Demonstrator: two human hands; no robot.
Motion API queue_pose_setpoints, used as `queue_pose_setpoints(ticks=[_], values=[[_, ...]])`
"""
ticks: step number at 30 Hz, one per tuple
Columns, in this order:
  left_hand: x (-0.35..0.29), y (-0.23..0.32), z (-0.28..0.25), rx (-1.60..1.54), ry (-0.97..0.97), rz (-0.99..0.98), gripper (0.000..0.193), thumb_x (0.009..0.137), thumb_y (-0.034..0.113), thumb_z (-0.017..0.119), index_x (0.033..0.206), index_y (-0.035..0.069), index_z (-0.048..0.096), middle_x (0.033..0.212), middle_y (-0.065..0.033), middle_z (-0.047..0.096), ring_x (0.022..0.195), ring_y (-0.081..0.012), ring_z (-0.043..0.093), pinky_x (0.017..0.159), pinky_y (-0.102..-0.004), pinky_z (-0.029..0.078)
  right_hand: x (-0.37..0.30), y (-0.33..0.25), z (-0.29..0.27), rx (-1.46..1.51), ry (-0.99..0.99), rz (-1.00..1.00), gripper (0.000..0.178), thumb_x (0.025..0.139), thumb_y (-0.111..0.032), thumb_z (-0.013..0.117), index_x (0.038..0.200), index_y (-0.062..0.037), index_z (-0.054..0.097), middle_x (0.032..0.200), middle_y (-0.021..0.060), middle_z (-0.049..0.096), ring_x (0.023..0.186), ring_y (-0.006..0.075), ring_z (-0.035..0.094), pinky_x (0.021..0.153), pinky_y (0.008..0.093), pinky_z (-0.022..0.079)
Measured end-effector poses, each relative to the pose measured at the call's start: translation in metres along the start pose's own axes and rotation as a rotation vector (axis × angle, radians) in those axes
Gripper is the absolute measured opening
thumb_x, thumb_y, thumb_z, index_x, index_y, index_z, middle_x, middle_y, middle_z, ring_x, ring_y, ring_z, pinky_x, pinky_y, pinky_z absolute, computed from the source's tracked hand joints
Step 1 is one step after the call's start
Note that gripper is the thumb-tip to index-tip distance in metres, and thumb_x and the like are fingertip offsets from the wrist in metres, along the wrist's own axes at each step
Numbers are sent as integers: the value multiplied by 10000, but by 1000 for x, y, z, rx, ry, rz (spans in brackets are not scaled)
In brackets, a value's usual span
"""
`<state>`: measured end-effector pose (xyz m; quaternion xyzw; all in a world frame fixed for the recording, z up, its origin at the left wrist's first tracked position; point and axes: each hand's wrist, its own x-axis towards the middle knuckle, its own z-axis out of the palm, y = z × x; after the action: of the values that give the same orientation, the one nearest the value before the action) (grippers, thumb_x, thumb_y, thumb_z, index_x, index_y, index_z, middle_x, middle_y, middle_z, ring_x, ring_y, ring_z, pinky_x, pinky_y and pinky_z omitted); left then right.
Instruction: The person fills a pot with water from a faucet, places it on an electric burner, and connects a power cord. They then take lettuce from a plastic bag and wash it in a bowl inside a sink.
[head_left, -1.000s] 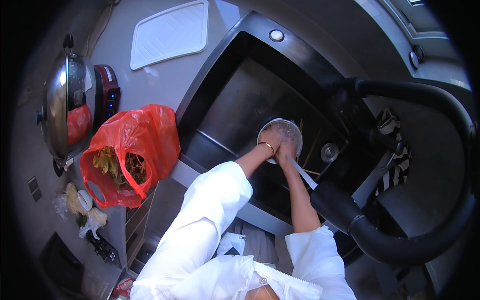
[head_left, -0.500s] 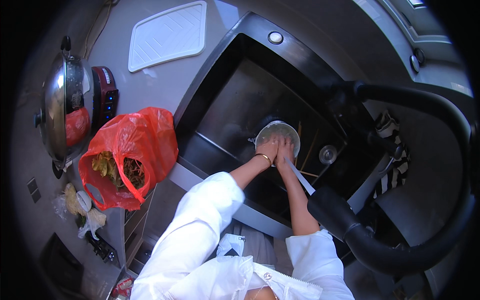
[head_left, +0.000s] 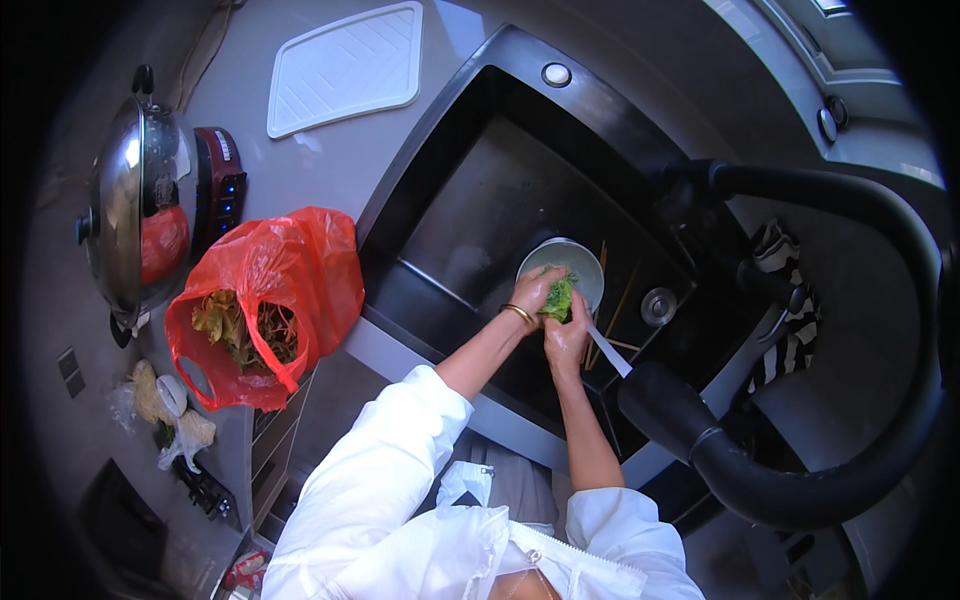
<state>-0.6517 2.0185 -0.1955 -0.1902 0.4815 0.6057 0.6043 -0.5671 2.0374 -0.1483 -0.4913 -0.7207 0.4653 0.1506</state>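
Observation:
Between my two hands is a bunch of green leafy vegetable [head_left: 557, 299], held over a pale round bowl [head_left: 588, 268] in the black sink [head_left: 470, 215]. My left hand [head_left: 538, 289], with a gold bangle at its wrist, closes on the leaves from the left. From the lower right my right hand [head_left: 567, 338] grips the same bunch. A stream of water [head_left: 610, 351] runs from the black faucet head [head_left: 660, 405] toward the bowl, beside my right hand. Part of the bowl is hidden by my hands and the greens.
A red plastic bag [head_left: 310, 262] of leafy scraps stands left of the sink. Farther left is a lidded pot [head_left: 125, 215] by a dark red appliance [head_left: 222, 180]. A white board [head_left: 345, 70] lies behind. Thin sticks [head_left: 605, 335] lie near the drain [head_left: 658, 306]. The faucet's hose [head_left: 870, 210] arches on the right.
My hands were pressed down together inside the bowl. Now they have come up and toward me, and the green leaves show between them.

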Motion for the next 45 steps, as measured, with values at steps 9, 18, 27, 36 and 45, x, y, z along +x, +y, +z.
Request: queue_pose_setpoints(ticks=[9, 18, 27, 36, 45], values=[[28, -23, 2, 899, 374, 312, 362, 816, 262, 529, 1128, 79, 511, 1126, -219, 476, 960, -364, 531, 824, -392, 425, 8, 29, 0, -269, -48, -64, 557, 701, -13, 565, 1225, -31, 376, 1169, 239, 438, 1067, 400, 438, 919, 417, 355], [53, -32, -2, 1241, 148, 253, 494, 863, 340, 414, 1245, 26, 412, 1280, -284, 342, 1197, -416, 313, 1030, -401, 214, 50, 120, 30, -188, -264, 395, 448, 888, -308, 361, 1192, 15, 420, 1194, 250, 440, 1102, 400, 428, 907, 424, 384], [28, -7, -12, 94, -58, -35, 328, 773, 183, 655, 1030, 31, 518, 947, -70, 571, 870, -157, 556, 720, -271, 470, 16, 16, -2, -73, -185, 133, 474, 760, -83, 547, 1218, -13, 448, 1159, 175, 492, 1051, 279, 496, 894, 351, 406], [34, -25, -3, 655, 395, 536, 154, 661, 27, 618, 809, 60, 594, 720, -81, 572, 644, -169, 557, 603, -269, 455, 15, 19, -37, 150, -325, 229, 422, 819, -60, 468, 1232, 9, 420, 1142, 151, 492, 947, 203, 547, 721, 282, 514], [29, -27, 13, 1493, 289, 329, 599, 715, 182, 619, 1261, 137, 376, 1319, -176, 310, 1108, -423, 409, 886, -492, 381, 32, 97, 2, 219, -467, 472, 319, 834, -152, 465, 1113, -11, 531, 1016, 94, 596, 934, 188, 561, 758, 265, 439]])
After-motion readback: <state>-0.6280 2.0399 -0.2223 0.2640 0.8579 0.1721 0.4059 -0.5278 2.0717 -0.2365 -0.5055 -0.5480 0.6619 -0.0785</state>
